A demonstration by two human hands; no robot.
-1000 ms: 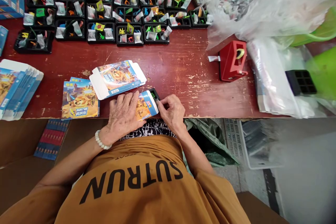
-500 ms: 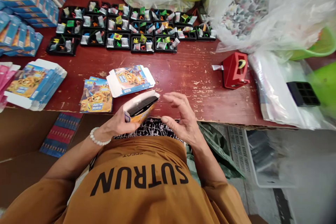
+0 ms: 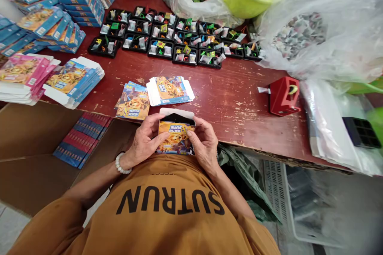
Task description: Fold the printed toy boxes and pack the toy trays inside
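A small printed cardboard box [image 3: 176, 138] is held close to my body at the table's front edge. Its white end flap stands raised, and something black shows inside the mouth. My left hand [image 3: 147, 138] grips the box's left side, thumb on the printed face. On the opposite side my right hand [image 3: 204, 140] holds it the same way. Just beyond lies a flattened blue-and-orange box [image 3: 171, 89] with white flaps. Left of that are printed cards or leaflets [image 3: 133, 102], slightly fanned.
Several black trays [image 3: 184, 55] of small toys and sachets stand in rows at the back. A red tape dispenser [image 3: 284, 96] is at right, near plastic bags [image 3: 338, 127]. Stacked boxes [image 3: 78, 0] fill the left. An open carton [image 3: 26, 131] sits below the table edge.
My right hand has come from open beside the box to gripping its right side. The box has turned its printed face upward. The view has shifted left.
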